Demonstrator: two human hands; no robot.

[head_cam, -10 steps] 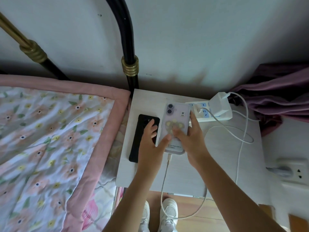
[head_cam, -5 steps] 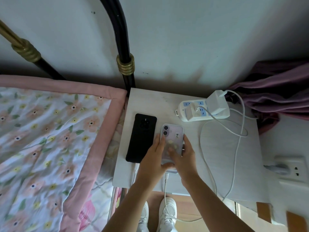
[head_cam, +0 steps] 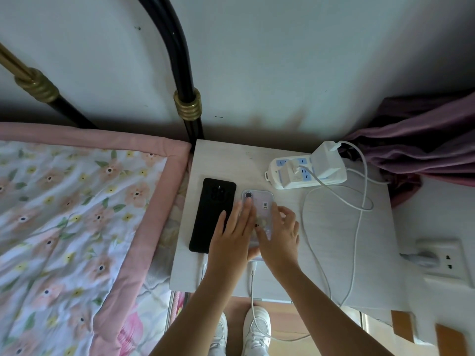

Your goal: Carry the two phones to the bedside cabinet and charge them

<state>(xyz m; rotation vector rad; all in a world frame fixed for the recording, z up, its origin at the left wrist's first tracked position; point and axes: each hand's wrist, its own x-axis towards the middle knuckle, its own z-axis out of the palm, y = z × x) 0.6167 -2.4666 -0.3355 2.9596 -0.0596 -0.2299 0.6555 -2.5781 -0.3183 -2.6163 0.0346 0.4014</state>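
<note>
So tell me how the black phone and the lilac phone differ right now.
The black phone is plain, dark and longer; the lilac phone sits in a clear, patterned case. The black phone lies nearer the bed, with only the left hand overlapping its edge, while both hands, the right hand included, rest over the lilac one. Both lie camera-side up on the bedside cabinet with white cables at their near ends.

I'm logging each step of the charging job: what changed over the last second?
The light phone was drawn back from the power strip and laid flat beside the black phone. The left hand now lies open across it and the right hand is loosening its hold. The black phone, power strip and cables stayed put on the cabinet.
</note>
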